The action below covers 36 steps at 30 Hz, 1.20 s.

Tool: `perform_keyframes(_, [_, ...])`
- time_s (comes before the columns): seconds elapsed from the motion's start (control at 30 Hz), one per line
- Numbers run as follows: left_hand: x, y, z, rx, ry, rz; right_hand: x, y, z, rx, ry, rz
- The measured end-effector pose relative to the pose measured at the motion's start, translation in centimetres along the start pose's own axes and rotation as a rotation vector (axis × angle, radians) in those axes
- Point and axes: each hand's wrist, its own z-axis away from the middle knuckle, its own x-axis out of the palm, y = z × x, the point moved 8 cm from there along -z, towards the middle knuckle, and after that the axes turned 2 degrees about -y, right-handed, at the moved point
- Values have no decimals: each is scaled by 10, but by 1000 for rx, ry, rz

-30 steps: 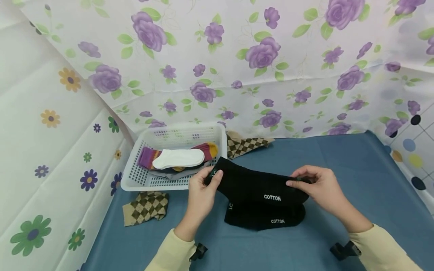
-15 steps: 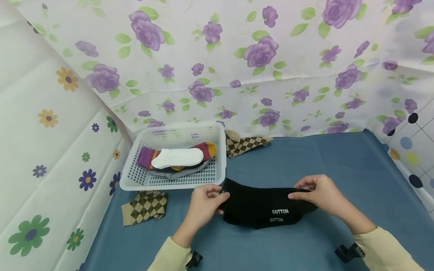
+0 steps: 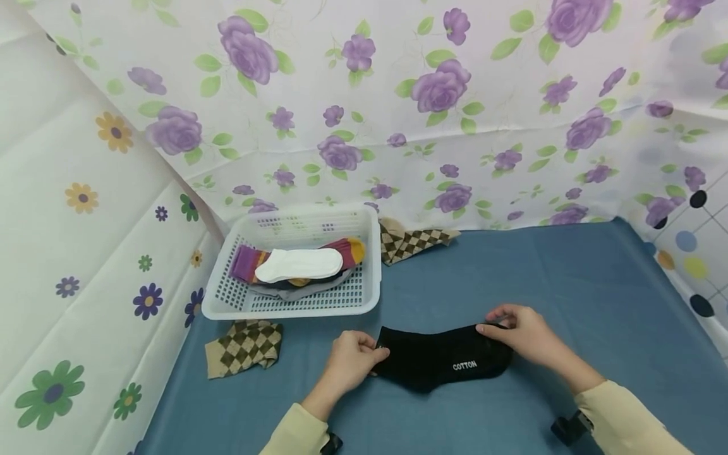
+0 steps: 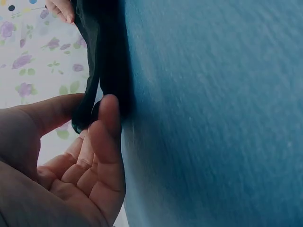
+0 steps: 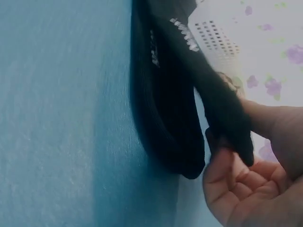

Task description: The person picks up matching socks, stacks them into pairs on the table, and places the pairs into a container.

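Observation:
A black sock point(image 3: 438, 354) with white COTTON lettering is stretched sideways between both hands, low over the blue cloth. Beneath it lies a second black sock point(image 5: 165, 137), seen apart from the upper one in the right wrist view and almost covered in the head view. My left hand point(image 3: 354, 360) pinches the cuff end of the upper sock between thumb and fingers. At the toe end, my right hand point(image 3: 526, 335) pinches the same sock; the wrist view shows the thumb on one side and the fingers on the other.
A white plastic basket point(image 3: 290, 315) at the back left holds a white sock point(image 3: 298, 264), a striped purple sock point(image 3: 244, 264) and a grey sock point(image 3: 301, 292). One checkered sock point(image 3: 244, 349) lies before the basket, another checkered sock point(image 3: 418, 243) to its right. Flowered sheets surround the blue cloth point(image 3: 569, 272).
Both hands have lowered the upper black sock toward me and down over the lower one. Its two separate COTTON labels have come together, with one now showing in the head view.

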Motion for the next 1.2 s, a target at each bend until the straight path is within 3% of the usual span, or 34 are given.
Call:
perform_keyframes(0.1, [-2,0,-2,0,11,40,1,1,4,18,-31,-97])
perform_keyframes(0.23, [-8,4,-3,-3,52,98,-8,-11,9,-21,-36,-171])
perform_keyframes(0.43, [-19,14,-3,14,123,166,-36,-30,10,-56,39,-205])
perform_keyframes(0.6, [-10,11,-4,-14,112,178,-35,-24,10,-15,-7,-175])
perform_keyframes(0.8, [3,-1,-5,-33,94,93,-15,-6,9,9,-27,-49])
perform_keyframes(1.03, [2,1,-3,-13,134,-133,-6,0,9,6,6,36])
perform_keyframes(1.2, [2,1,-3,-44,142,-178,-5,-1,9,16,18,139])
